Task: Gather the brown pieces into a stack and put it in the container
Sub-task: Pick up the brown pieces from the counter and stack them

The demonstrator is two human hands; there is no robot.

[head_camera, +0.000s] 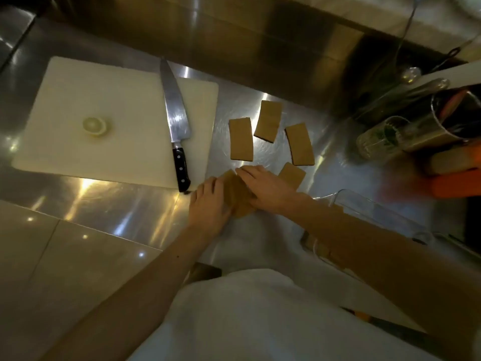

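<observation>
Flat brown rectangular pieces lie on the steel counter. Three lie apart beyond my hands: a left piece [241, 138], a middle piece [268, 120] and a right piece [299, 144]. Another piece [292, 175] pokes out behind my right hand. Between my hands sits a small pile of brown pieces [238, 195]; my left hand [209, 204] presses its left side and my right hand [265, 188] rests on its right side and top. A clear container [385, 212] stands to the right, partly hidden by my right forearm.
A white cutting board [78, 105] at the left carries a chef's knife [175, 118] and a pale round slice [95, 125]. Jars and a metal cup of utensils [453, 118] crowd the right. An orange object [458, 185] lies nearby.
</observation>
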